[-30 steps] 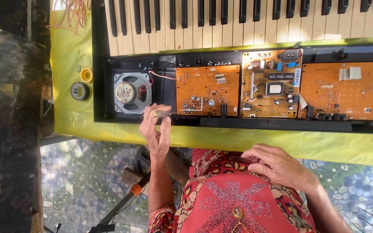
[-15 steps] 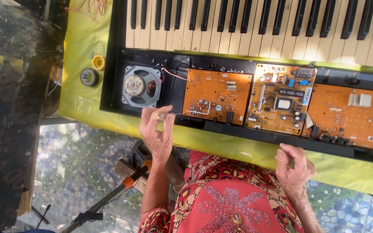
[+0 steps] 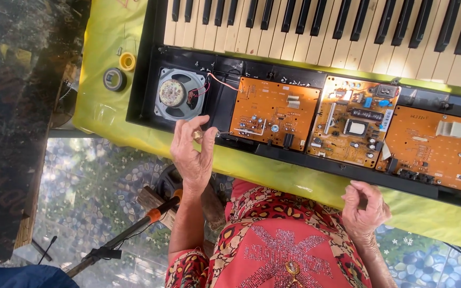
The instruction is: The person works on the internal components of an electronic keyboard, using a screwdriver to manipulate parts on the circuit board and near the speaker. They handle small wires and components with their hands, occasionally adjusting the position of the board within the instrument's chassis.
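Note:
An opened black electronic keyboard [image 3: 144, 80] lies on a yellow cloth [image 3: 100, 109]. Its inside shows a round grey speaker [image 3: 180, 95] and three orange circuit boards: left [image 3: 273, 112], middle [image 3: 348, 128], right [image 3: 433, 146]. My left hand [image 3: 192, 154] is at the case's front edge, just below the speaker. Its thumb and fingers pinch a small pale part, too small to identify. My right hand [image 3: 366, 205] hovers over my lap below the right board, fingers curled in, with nothing seen in it.
The black and white keys [image 3: 321, 32] run along the top. A yellow tape roll [image 3: 127, 61] and a grey roll [image 3: 114, 79] lie on the cloth left of the case. A dark worn tabletop [image 3: 12, 117] stands at the left. A tool with an orange grip [image 3: 153, 216] leans below.
My right hand has left my lap, moved right and curled its fingers. The left hand stays pinched at the case's front edge. The view has shifted slightly.

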